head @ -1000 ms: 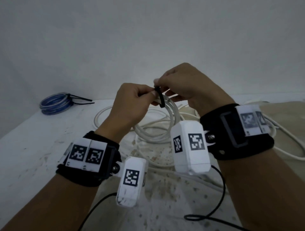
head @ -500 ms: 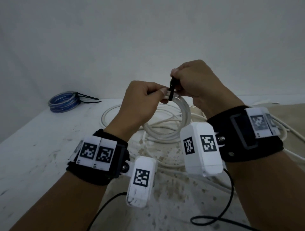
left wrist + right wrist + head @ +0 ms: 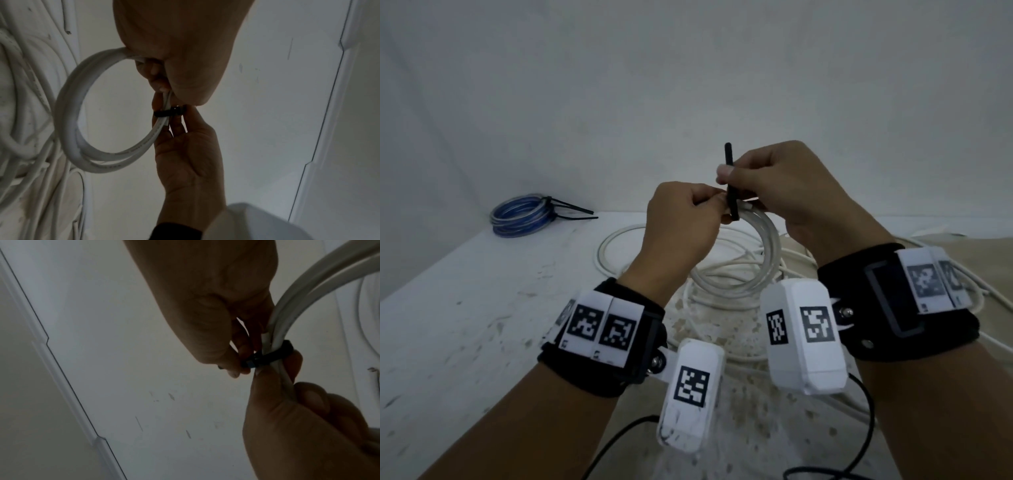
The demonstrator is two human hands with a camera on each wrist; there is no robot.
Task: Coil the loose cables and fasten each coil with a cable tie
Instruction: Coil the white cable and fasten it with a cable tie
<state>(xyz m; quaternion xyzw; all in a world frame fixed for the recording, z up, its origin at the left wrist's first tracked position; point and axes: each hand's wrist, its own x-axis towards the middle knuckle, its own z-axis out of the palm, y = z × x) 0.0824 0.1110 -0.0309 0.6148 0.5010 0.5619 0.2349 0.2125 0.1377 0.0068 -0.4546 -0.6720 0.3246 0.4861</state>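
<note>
A white cable coil [image 3: 768, 250] hangs in the air between both hands, above the table. My left hand [image 3: 709, 205] grips the top of the coil [image 3: 68, 129], fingers curled round its strands. A black cable tie [image 3: 730, 192] wraps those strands just beside the left fingers. My right hand [image 3: 726, 174] pinches the tie, whose tail stands straight up above the fingers. In the wrist views the tie [image 3: 167, 112] [image 3: 273, 353] sits snug round the coil [image 3: 308, 280], with the right fingertips [image 3: 236, 368] at its head.
A blue coil [image 3: 522, 219] bound with black ties lies at the back left by the wall. Loose white cables [image 3: 616, 246] sprawl over the stained white table [image 3: 465, 325] under the hands and to the right [image 3: 969, 294]. Black camera leads [image 3: 866, 428] trail near me.
Both hands have risen a little with the coil. The right hand has drawn the tie's tail upward, so the loop has closed tighter on the strands and the tail now sticks up.
</note>
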